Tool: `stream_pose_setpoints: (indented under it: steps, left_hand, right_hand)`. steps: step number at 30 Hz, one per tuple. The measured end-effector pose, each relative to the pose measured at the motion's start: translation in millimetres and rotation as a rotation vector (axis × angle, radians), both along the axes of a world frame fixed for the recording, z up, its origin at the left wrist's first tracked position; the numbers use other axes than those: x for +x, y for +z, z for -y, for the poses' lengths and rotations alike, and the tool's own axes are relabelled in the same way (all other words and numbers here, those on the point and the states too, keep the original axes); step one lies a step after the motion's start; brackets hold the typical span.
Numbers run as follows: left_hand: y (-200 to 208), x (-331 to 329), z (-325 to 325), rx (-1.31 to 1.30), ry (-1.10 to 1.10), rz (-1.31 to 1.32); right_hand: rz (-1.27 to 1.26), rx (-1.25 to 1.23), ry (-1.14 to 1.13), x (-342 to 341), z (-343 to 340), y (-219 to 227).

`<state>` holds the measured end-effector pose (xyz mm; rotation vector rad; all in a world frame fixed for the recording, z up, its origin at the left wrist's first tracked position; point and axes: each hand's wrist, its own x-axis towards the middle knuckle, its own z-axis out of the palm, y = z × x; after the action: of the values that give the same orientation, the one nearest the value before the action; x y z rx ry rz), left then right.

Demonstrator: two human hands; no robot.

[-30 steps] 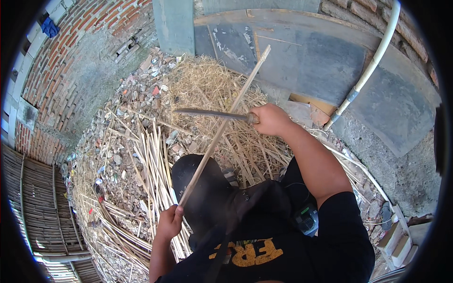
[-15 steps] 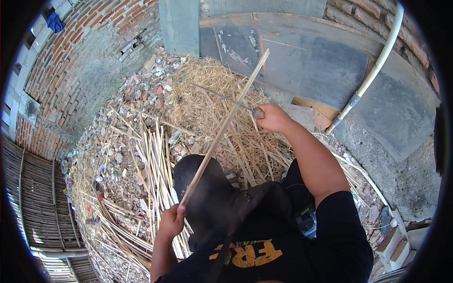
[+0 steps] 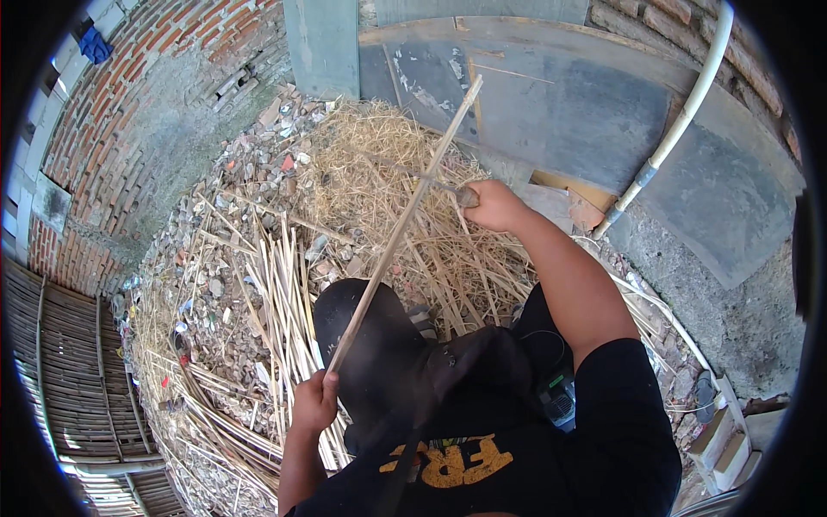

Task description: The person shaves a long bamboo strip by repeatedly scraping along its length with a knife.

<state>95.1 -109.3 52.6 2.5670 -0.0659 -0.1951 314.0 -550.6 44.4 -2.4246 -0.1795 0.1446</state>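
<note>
My left hand (image 3: 315, 401) is closed round the lower end of a long, pale bamboo strip (image 3: 392, 246). The strip slants up and away to the right, passing over my dark-clad knee. My right hand (image 3: 497, 207) grips the short handle of a knife (image 3: 468, 197). Its long, thin blade points left and crosses the strip in its upper part, blurred by motion. Below the blade, on the ground, lies a heap of straw-like shavings (image 3: 370, 138). Beside my left hand rests a bundle of similar strips (image 3: 284, 284).
Rubble and stones (image 3: 215, 258) cover the ground to the left. More long strips (image 3: 215, 431) curve along the lower left. Grey boards (image 3: 586, 112) lean against the far wall, next to a white pipe (image 3: 685, 121). A woven bamboo panel (image 3: 73, 362) stands at the far left.
The knife and my right hand have shifted slightly left and up along the strip. The strip's far end has tilted a little left; my left hand keeps its hold.
</note>
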Motion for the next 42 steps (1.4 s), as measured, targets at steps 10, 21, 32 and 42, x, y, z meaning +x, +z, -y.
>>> stream_pose_setpoints:
  steps: [10, 21, 32, 42]
  left_hand:
    - [2.3, 4.2, -9.9, -0.162, 0.041, -0.190]
    - [3.8, 4.1, -3.2, -0.128, 0.039, -0.122]
    - [7.8, 6.4, -6.6, -0.117, 0.038, -0.219]
    - [-0.4, 5.8, -8.5, -0.153, 0.027, -0.170]
  right_hand:
    - [0.059, -0.100, 0.056, -21.2, -15.8, 7.7]
    - [0.156, 0.023, 0.037, -5.3, -13.2, -7.5]
    - [0.114, -0.073, 0.001, -12.8, -10.3, -3.7]
    - [0.136, -0.165, 0.159, -21.5, -32.6, 7.7]
